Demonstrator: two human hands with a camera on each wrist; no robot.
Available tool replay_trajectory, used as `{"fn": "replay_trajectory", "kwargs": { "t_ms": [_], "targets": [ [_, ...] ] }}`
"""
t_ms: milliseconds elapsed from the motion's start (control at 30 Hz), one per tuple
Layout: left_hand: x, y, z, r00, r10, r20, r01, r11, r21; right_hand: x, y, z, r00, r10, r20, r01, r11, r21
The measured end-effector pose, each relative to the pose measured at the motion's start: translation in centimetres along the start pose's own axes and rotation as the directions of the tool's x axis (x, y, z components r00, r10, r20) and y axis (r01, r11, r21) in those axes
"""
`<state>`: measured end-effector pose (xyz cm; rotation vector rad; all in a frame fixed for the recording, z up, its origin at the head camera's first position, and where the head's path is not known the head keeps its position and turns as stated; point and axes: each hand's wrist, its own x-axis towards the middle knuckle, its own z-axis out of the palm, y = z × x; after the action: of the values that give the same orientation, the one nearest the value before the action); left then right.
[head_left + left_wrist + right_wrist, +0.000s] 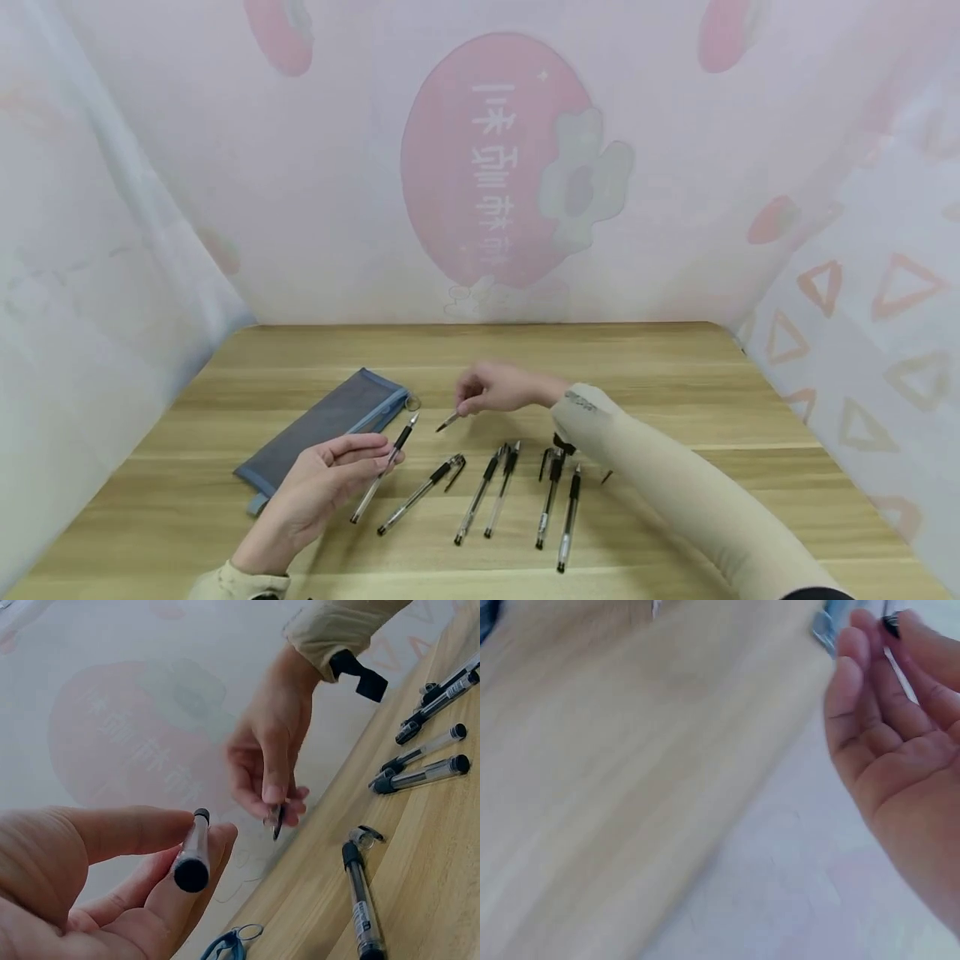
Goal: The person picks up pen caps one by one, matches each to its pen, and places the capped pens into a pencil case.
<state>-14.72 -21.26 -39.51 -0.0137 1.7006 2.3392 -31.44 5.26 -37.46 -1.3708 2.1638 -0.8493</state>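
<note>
Pale fabric with pink strawberry prints (337,183) walls in a wooden worktop (675,375); a blue-grey zipped pouch (318,429) lies slantwise at the left, a small ring (412,402) at its zip end, its near edge partly behind the left hand (330,479); that hand pinches an uncapped pen (377,481), raised above the worktop beside the pouch, tip up and away; the right hand (487,389) reaches across, pinching a small slender piece (447,422); five more pens (422,496) lie fanned out between the hands and the right sleeve (675,483); that sleeve blocks part of the worktop, a dark sliver (606,477) showing just beside it.

Left wrist view adds the held pen's black end plug (192,874), seen nearly end-on, and shows the right hand's piece as clear with a dark clip, like a pen cap; right wrist view is blurred, yet shows the right hand's curled fingers (889,697) from the palm side, with something black between thumb and fingertips.
</note>
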Motion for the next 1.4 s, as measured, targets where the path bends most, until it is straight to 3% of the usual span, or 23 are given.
{"fn": "replay_trajectory", "kwargs": {
  "t_ms": [200, 400, 500, 667, 833, 1067, 1167, 1267, 1400],
  "targets": [
    [0.1, -0.1, 0.3, 1.000, 0.014, -0.007, -0.014, 1.000, -0.003, -4.2, -1.5, -1.5, 0.990, 0.029, -0.141, -0.034, 0.999, -0.034],
    [1.0, -0.4, 1.8, 0.994, 0.097, -0.050, -0.086, 0.980, 0.182, -7.7, -2.2, -1.2, 0.954, 0.078, -0.291, -0.097, 0.994, -0.051],
    [1.6, -0.7, 2.8, 0.990, 0.126, -0.056, -0.113, 0.975, 0.193, -8.9, -2.4, -0.8, 0.931, 0.098, -0.352, -0.116, 0.993, -0.031],
    [2.5, -0.9, 4.1, 0.981, 0.189, -0.041, -0.181, 0.972, 0.150, -10.2, -2.5, -0.6, 0.859, 0.112, -0.500, -0.114, 0.993, 0.026],
    [3.1, -0.7, 5.1, 0.979, 0.202, -0.021, -0.195, 0.963, 0.187, -11.5, -2.6, -0.1, 0.791, 0.157, -0.592, -0.110, 0.987, 0.115],
    [3.7, -0.5, 6.8, 0.975, 0.221, 0.018, -0.220, 0.954, 0.203, -13.7, -3.3, 1.8, 0.666, 0.317, -0.676, -0.089, 0.932, 0.350],
    [4.0, -0.5, 7.4, 0.973, 0.225, 0.052, -0.231, 0.938, 0.259, -14.3, -3.4, 2.7, 0.620, 0.353, -0.701, -0.077, 0.916, 0.393],
    [4.2, -0.4, 7.8, 0.971, 0.225, 0.084, -0.240, 0.906, 0.349, -14.5, -3.3, 3.5, 0.602, 0.367, -0.709, -0.085, 0.913, 0.400],
    [4.1, -0.2, 8.2, 0.972, 0.202, 0.116, -0.233, 0.867, 0.440, -14.3, -3.3, 4.3, 0.596, 0.372, -0.711, -0.105, 0.915, 0.390]
  ]
}}
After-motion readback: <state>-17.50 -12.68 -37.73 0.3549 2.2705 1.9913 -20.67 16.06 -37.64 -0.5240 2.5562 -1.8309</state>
